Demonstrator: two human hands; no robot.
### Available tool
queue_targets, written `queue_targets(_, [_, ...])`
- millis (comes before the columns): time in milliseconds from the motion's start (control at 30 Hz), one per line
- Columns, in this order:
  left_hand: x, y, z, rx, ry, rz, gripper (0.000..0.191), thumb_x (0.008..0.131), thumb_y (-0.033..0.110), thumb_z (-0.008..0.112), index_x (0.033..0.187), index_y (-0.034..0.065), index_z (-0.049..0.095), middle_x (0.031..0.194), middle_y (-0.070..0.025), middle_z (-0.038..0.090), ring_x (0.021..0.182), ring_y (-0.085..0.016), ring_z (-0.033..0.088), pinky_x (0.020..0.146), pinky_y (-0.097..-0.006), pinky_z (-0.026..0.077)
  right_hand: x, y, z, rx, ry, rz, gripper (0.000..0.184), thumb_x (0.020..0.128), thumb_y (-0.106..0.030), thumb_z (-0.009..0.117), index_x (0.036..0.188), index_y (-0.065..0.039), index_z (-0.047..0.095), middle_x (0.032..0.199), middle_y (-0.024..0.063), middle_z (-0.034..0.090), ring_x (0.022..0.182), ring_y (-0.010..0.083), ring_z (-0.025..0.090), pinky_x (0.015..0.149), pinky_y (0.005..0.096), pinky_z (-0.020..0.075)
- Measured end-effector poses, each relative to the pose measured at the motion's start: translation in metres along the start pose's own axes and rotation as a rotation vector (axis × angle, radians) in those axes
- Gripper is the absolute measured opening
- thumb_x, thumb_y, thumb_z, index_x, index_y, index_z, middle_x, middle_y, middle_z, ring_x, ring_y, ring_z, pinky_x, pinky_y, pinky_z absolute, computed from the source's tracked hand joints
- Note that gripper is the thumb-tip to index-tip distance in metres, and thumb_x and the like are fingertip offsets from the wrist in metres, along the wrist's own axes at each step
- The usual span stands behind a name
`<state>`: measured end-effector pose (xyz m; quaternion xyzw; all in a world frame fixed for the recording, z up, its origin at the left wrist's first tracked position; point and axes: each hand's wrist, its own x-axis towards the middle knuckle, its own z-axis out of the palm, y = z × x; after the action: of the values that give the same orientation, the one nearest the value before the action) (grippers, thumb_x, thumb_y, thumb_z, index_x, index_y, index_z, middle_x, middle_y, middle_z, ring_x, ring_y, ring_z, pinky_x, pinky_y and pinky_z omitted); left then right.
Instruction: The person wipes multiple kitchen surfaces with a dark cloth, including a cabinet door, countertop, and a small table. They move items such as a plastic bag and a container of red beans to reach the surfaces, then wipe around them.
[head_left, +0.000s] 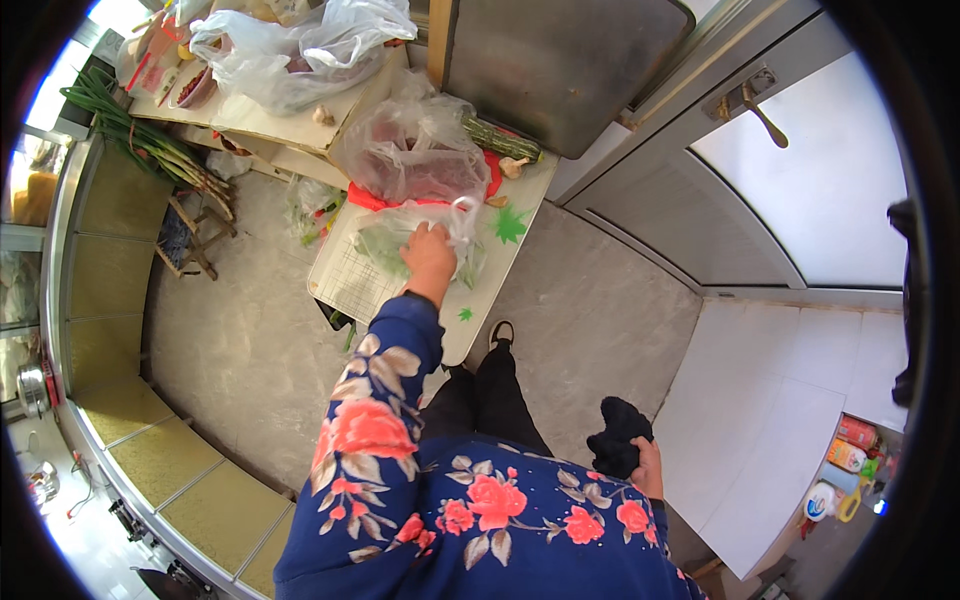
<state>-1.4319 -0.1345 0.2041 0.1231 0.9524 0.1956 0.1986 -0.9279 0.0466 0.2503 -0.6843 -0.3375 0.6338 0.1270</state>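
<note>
My left hand (430, 259) reaches onto a clear plastic bag (386, 238) with green leafy vegetables, its fingers curled on the plastic. The bag lies on a small white table (352, 289) with green leaf prints. My right hand (647, 466) is low at my right side, shut on a black fluffy cloth item (621, 439). Just beyond the leafy bag, a larger clear plastic bag (420, 161) with reddish contents rests on something red. A long green striped vegetable (501, 140) and a garlic bulb (513, 166) lie at the table's far right.
A shelf unit (262, 120) with plastic bags and garlic stands at the far left, near green onions (142, 142) and a wooden folding stool (196, 236). A glazed door (675, 217) is at the right, with a white cabinet (757, 420) and bottles (821, 499) nearer me.
</note>
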Motion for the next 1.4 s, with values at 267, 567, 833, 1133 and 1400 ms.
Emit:
queue_targets(267, [-0.054,-0.111,-0.027,-0.581,0.098,-0.012,0.022,0.078,0.011,0.061,0.098,0.0058,0.054,0.086,-0.0093,0.06,0.081,-0.022,0.058,0.071,-0.032,0.044,0.058,-0.025,0.076,-0.088,-0.103,0.009,0.038,0.059,-0.001,0.06,0.097,-0.001,0.055,0.085,0.0094,0.059,0.074,0.0236,0.058,0.066,0.0358,0.0502])
queue_targets(567, [-0.07,-0.096,-0.054,-1.145,0.104,-0.296,0.014,0.085,0.013,0.053,0.097,0.0095,0.048,0.087,0.0033,0.053,0.075,-0.006,0.048,0.065,-0.0217,0.039,0.094,-0.08,0.129,-0.174,-0.248,-0.049,0.039,0.06,0.0,0.061,0.098,-0.002,0.054,0.085,0.0083,0.059,0.073,0.0215,0.057,0.065,0.034,0.0494])
queue_targets(833, [-0.039,-0.06,-0.086,-1.117,0.174,-0.358,0.013,0.085,0.016,0.054,0.094,0.0105,0.047,0.085,0.0014,0.054,0.075,-0.009,0.05,0.063,-0.0262,0.044,0.108,-0.087,0.131,-0.216,-0.273,-0.023,0.035,0.06,0.0,0.061,0.094,-0.003,0.054,0.082,0.0073,0.059,0.069,0.0204,0.058,0.062,0.0336,0.0496])
queue_targets(1133, [-0.039,-0.056,-0.136,-0.959,0.012,-0.077,0.01,0.085,0.016,0.055,0.09,0.0127,0.047,0.077,0.0059,0.051,0.069,-0.005,0.047,0.062,-0.0184,0.038,0.12,-0.091,0.112,-0.175,-0.226,-0.005,0.04,0.059,0.0,0.061,0.098,-0.002,0.052,0.085,0.0097,0.058,0.071,0.0233,0.058,0.063,0.0349,0.0498])
queue_targets(1400, [-0.03,-0.021,-0.21,-1.057,0.067,0.121,0.008,0.085,0.01,0.055,0.09,0.0093,0.049,0.079,0.0036,0.053,0.07,-0.006,0.048,0.065,-0.0194,0.039,0.131,-0.091,0.116,-0.175,-0.23,-0.006,0.041,0.059,0.0,0.061,0.098,-0.001,0.051,0.083,0.0098,0.057,0.07,0.0231,0.057,0.061,0.035,0.0492])
